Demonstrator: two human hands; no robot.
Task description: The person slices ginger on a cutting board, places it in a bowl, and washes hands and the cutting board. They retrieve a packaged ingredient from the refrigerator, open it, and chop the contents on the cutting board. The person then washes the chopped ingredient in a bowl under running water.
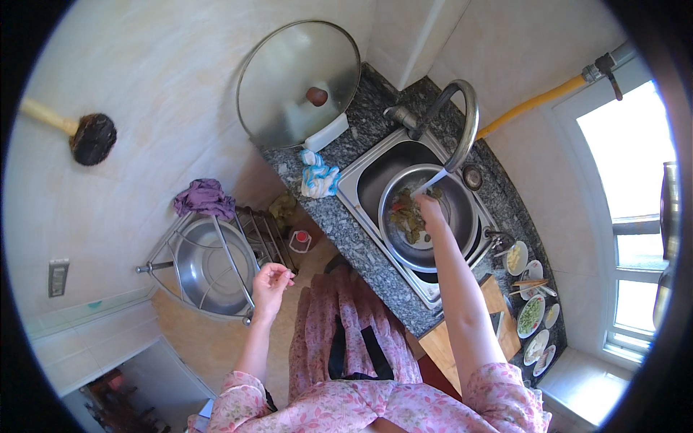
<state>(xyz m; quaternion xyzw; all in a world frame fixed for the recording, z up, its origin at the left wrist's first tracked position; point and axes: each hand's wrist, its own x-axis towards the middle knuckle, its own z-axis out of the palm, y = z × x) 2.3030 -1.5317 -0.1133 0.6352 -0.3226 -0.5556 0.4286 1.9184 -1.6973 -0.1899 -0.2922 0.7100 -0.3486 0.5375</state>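
A steel basin [466, 227] sits over the stainless-steel sink [373, 157], and limp greenish-brown leaves [409, 219] with a bit of red lie inside it. My right hand [431, 210] reaches down into the basin beside the leaves, right where water [431, 182] runs from the curved faucet [470, 124]. Its fingertips are hidden, so whether they grip a leaf is unclear. Left of the counter, my left hand [273, 284] hangs in the air with loosely bent fingers and nothing visible in it. It is nearest to a metal corner rack [234, 265] holding another steel basin [189, 260].
A large glass lid [287, 70] leans against the wall behind a blue-and-white cloth [319, 178]. Along the right of the granite counter [330, 227] stand several small dishes, including chopped green pieces [530, 314]. A wooden cutting board [437, 343] lies under my right arm.
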